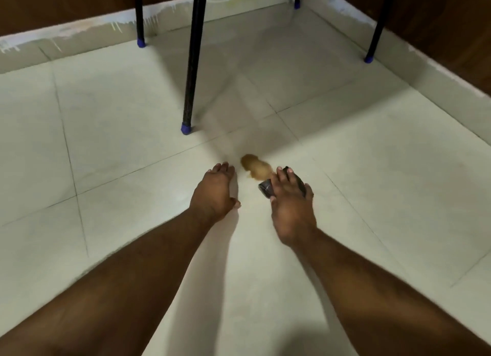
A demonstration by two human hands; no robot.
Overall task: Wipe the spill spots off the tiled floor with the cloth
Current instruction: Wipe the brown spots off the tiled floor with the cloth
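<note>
Just below the frame's centre, the right hand [288, 199] presses a dark grey crumpled cloth [267, 188] flat against the pale tiled floor [372, 175], fingers straight and laid over it. A brownish-tan spill spot [255, 168] (blurred) lies on the tile just beyond the cloth, touching its upper-left edge. The left hand [214, 191] rests flat on the floor left of the spot, fingers together and extended. A black chair leg with a blue foot cap [191, 71] stands above, centre-left.
</note>
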